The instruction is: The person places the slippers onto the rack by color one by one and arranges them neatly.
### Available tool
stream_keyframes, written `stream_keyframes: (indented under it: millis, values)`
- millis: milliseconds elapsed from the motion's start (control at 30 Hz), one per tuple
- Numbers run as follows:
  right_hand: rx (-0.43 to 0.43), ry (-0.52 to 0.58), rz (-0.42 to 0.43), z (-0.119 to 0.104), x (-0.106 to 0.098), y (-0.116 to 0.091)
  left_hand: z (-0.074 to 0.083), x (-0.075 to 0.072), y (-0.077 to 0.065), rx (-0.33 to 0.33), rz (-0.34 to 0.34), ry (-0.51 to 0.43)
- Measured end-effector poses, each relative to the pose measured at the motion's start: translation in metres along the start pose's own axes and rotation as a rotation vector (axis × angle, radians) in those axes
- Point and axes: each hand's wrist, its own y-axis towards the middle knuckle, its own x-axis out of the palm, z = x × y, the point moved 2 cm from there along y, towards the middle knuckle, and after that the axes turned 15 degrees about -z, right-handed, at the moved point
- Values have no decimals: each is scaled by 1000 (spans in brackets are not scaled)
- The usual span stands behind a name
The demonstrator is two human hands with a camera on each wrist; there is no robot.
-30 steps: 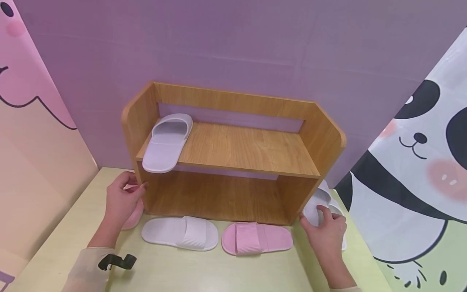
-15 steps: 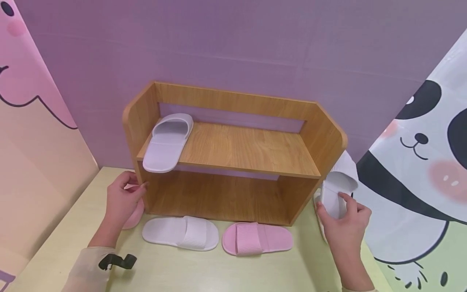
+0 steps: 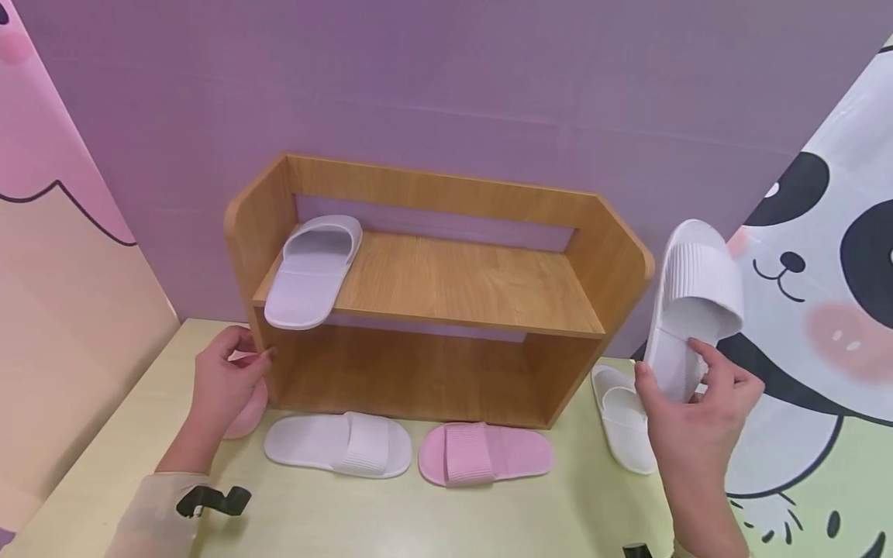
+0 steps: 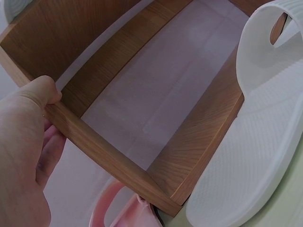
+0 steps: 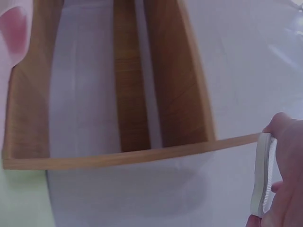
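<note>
My right hand (image 3: 705, 422) holds a white slipper (image 3: 703, 275) by its heel end, raised to the right of the wooden shelf (image 3: 474, 283), toe up. In the right wrist view that slipper (image 5: 260, 175) shows edge-on between thumb and fingers. My left hand (image 3: 226, 380) grips the front edge of the shelf's left side panel. From the left wrist, the thumb of the left hand (image 4: 21, 137) lies over the panel edge (image 4: 109, 158), with fingers behind it. A pale slipper (image 3: 310, 283) sits at the left of the upper shelf board, its heel overhanging the front.
In front of the shelf lie a white slipper (image 3: 338, 444) and a pink slipper (image 3: 484, 455), both sideways. Another white slipper (image 3: 624, 422) is on the table right of the shelf. A pink slipper (image 3: 247, 411) is partly hidden behind my left hand.
My right hand has lifted the white slipper off the table, up and to the right, uncovering the other white slipper beneath. The left hand keeps its grip on the shelf.
</note>
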Motion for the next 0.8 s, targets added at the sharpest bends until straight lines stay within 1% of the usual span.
stream_keyframes:
  millis: [100,233,467,600,800]
  values:
    - [-4,20,9,-10,-4,-1,1,-1,0,-1,-6,0]
    - [-30,30,13,-20,-6,-3,1,-1,1,0,-7,-4]
    - [-146,40,8,-33,-4,-8,2,-1,-1,-11,-8,-20]
    - [-203,33,-12,-41,0,-11,3,-1,-2,-8,-4,-22]
    - [-242,-10,-80,-56,8,-17,4,0,-1,15,-3,-18]
